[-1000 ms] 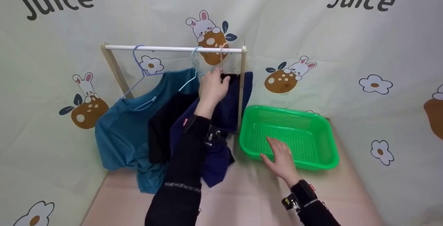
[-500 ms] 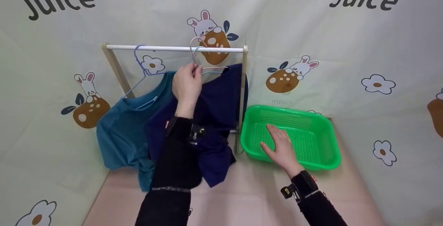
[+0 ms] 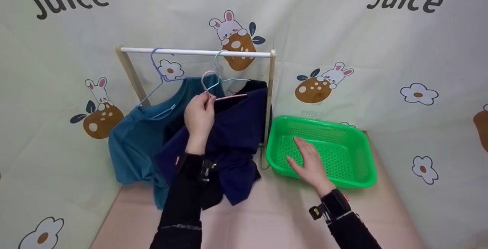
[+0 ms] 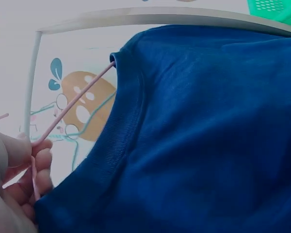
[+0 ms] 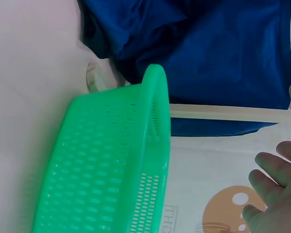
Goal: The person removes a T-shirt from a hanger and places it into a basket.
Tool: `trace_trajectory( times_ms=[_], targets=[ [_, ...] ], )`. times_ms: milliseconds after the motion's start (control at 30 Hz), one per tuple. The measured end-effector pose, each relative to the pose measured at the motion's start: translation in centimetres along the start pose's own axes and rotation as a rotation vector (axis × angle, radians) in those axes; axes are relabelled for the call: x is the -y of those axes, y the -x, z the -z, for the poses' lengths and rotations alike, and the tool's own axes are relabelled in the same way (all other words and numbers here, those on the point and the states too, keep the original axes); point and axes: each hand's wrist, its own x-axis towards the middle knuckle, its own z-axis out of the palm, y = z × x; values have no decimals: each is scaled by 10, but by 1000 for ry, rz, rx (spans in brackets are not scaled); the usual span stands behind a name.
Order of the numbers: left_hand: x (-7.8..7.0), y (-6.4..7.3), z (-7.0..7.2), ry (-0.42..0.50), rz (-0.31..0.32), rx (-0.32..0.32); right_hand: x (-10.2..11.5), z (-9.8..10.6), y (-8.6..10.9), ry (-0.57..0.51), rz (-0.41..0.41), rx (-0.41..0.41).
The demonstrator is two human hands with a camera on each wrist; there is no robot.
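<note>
My left hand (image 3: 199, 116) pinches a pink hanger (image 3: 231, 97) just below its hook. The hook stands free, lower than the rack's white rail (image 3: 183, 52). A navy blue shirt (image 4: 199, 121) hangs on this hanger, its ribbed collar facing the left wrist camera. Behind it, a black garment (image 3: 256, 86) hangs from a light green hanger (image 3: 217, 61) on the rail. Further left, a teal shirt (image 3: 137, 146) hangs on a purple hanger (image 3: 153, 60). My right hand (image 3: 310, 164) holds nothing; its fingers are extended over the near left side of a green basket (image 3: 322, 183).
The rack's right wooden post (image 3: 270, 96) stands between the shirts and the basket; its left post (image 3: 131, 75) is behind the teal shirt. A printed curtain (image 3: 324, 24) forms the backdrop. Underneath lies a pinkish table surface (image 3: 267, 214).
My left hand has moved left, then down and nearer, taking the pink hanger and navy shirt off the rail. The right hand moved slightly up early on, then stayed.
</note>
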Motion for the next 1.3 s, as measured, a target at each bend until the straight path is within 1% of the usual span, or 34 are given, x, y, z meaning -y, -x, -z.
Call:
trace_trajectory(
  times_ms=[133,333,433,567,667,800,933,1100,1300],
  targets=[
    [14,17,-1,57,-40,-38,-1,-2,2,-2,3,2],
    [36,43,-1,120,-117,-91,-1,-4,5,-12,10,-2],
    [48,55,0,152,-156,-129,0,-5,5,-11,19,0],
    [60,65,3,202,-208,-183,2,-5,4,-14,32,6],
    [63,69,8,256,-253,-204,6,-3,2,-28,39,2],
    [58,70,16,306,-317,-202,13,3,-3,-55,56,-18],
    [45,66,26,354,-359,-205,24,11,-12,-99,72,-33],
    [28,58,36,433,-402,-206,38,22,-22,-137,151,-90],
    [11,55,45,442,-475,-189,54,33,-32,-157,227,-154]
  ],
)
